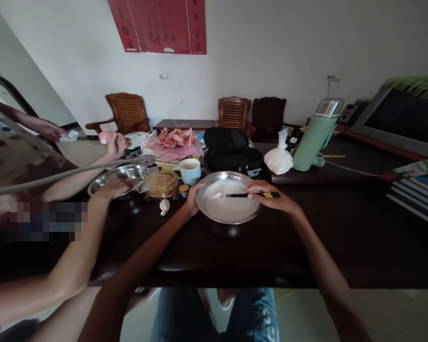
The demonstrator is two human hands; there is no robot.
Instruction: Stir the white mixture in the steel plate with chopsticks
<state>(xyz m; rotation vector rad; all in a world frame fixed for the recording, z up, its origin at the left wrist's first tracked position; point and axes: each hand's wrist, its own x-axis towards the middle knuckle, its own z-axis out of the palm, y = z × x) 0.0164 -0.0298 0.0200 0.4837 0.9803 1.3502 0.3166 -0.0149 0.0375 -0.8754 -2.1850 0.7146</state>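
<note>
A round metal basin (pixel 204 212) stands on the dark table before me, with a pale, milky mixture (pixel 226 207) inside. My left hand (pixel 193 202) grips the basin's left rim. Closed around a pair of dark chopsticks (pixel 235 195), my right hand (pixel 276 200) is over the right rim. The chopstick tips reach into the mixture near the middle of the basin. Just left of the basin are a light blue mug (pixel 190 176), a small jar with a yellow lid (pixel 183 191) and a crumpled white tissue (pixel 164 206).
At left, a co-worker's hand (pixel 116 189) is in another metal basin (pixel 102 179). Yellowish plastic boxes (pixel 162 184), pink bags (pixel 176 137) and a black case (pixel 226 147) sit behind. A tied bag of white powder (pixel 278 159), green thermos (pixel 312 140) and books (pixel 419 199) are right.
</note>
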